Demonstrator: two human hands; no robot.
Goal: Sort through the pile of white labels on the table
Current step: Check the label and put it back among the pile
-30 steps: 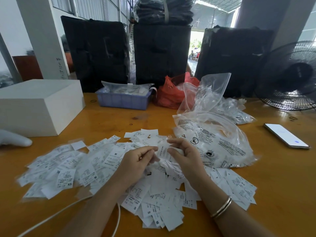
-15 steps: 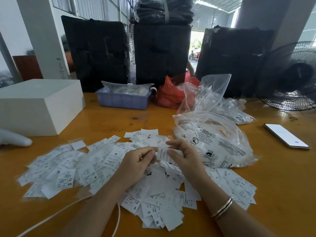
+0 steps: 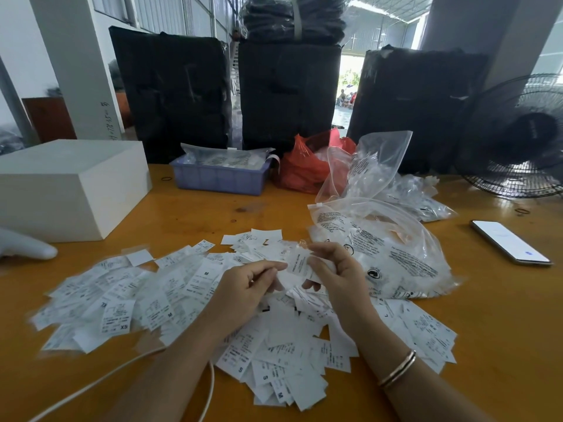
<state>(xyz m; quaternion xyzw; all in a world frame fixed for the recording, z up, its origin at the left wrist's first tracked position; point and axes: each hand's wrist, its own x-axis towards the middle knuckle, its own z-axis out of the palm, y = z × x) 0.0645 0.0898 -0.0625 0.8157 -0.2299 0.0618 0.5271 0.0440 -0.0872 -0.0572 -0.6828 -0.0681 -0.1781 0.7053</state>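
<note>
Both hands curled over mid-desk: right hand (image 3: 336,269) & left hand (image 3: 243,287) each pinch the same label (image 3: 300,263), held just above the label pile (image 3: 170,300) spread twd the near edge, clear bag (image 3: 393,254) to the right, phone (image 3: 510,242) nr right edge.

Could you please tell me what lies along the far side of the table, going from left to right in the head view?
White rectangular box → blue plastic crate → red plastic bag → clear plastic bags → black standing fan.
</note>
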